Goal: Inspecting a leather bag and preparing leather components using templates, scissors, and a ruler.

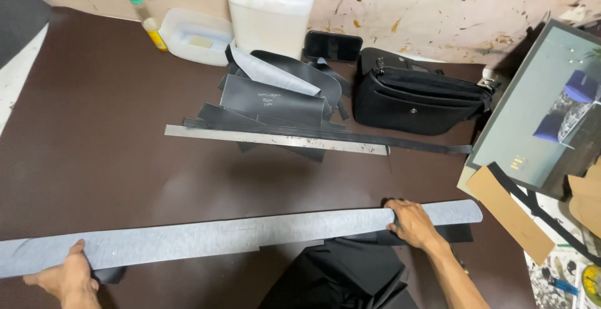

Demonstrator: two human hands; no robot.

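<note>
Nearest the camera, a long roll of sheet material (250,237), grey on the outside, lies across the front edge of the worktop (94,127), running from the left border of the view almost to the right side. The left hand (66,278) clasps it near its left end, fingers curled under and thumb on top, its grip pressed onto the roll; the right hand (410,221) wraps over the top close to the right end, its grip likewise clamped around the roll. The roll looks soft and pliable rather than stiff: it flattens slightly and shows a seam where the edge overlaps, so it would likely sag if lifted by one end. It is best held at two well-spaced points, as both hands now are. Its matt surface suggests it is not slippery, and its length makes it awkward more than heavy. Farther back lies a long metal ruler (275,139) across a heap of black cut leather pieces (275,99), with a black bag (419,99) just beside them. Against the wall stand a dark phone (332,46), a white plastic jug (269,8), a shallow white tub (195,35) and a small green-capped bottle (145,18).
</note>
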